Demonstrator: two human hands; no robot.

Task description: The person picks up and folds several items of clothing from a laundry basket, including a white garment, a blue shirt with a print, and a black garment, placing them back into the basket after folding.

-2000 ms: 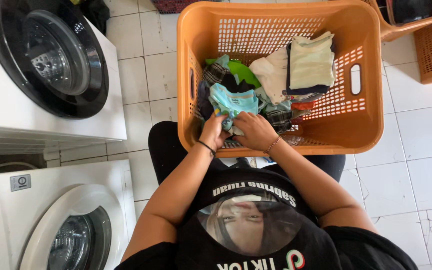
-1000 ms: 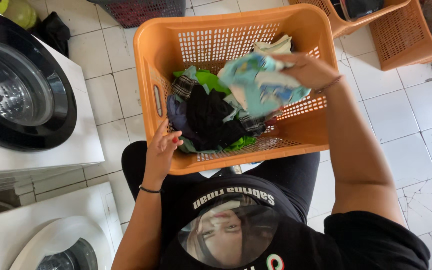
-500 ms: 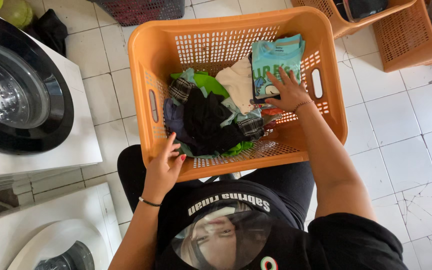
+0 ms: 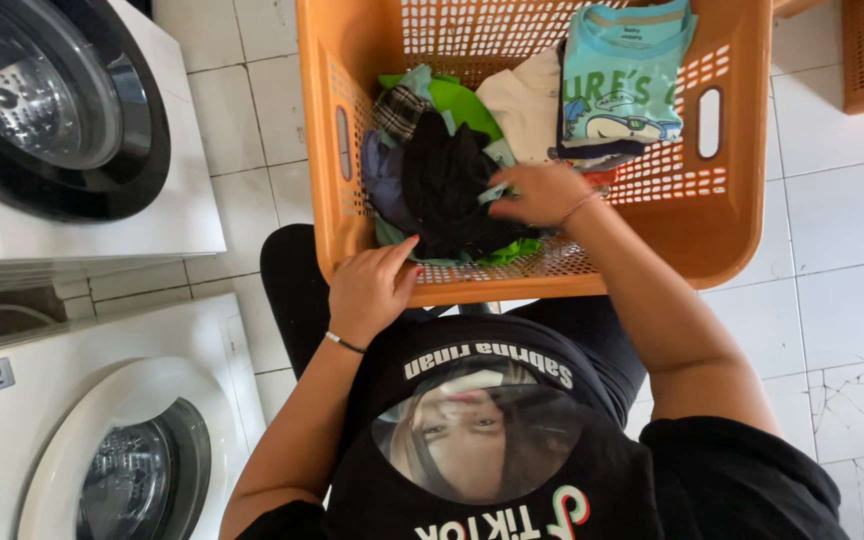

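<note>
Since half a second ago the right hand (image 4: 540, 192) has left the folded blue shirt (image 4: 620, 85) at the basket's far right corner and come back to the pile, while the left hand (image 4: 370, 288) has stayed on the near rim. Right fingers (image 4: 500, 205) are slightly spread and bent, their tips pressing on a black garment (image 4: 450, 190) in the middle of the basket (image 4: 732, 215); whether they pinch the cloth I cannot tell. Left fingers lie close together, flat over the near left edge of the basket, tips just touching the clothes inside. Around the black garment sit a green piece (image 4: 460, 105), a plaid piece (image 4: 397, 110) and a cream one (image 4: 527, 105). Two washers (image 4: 72, 130) stand at the left on the white tile floor (image 4: 842, 250).
</note>
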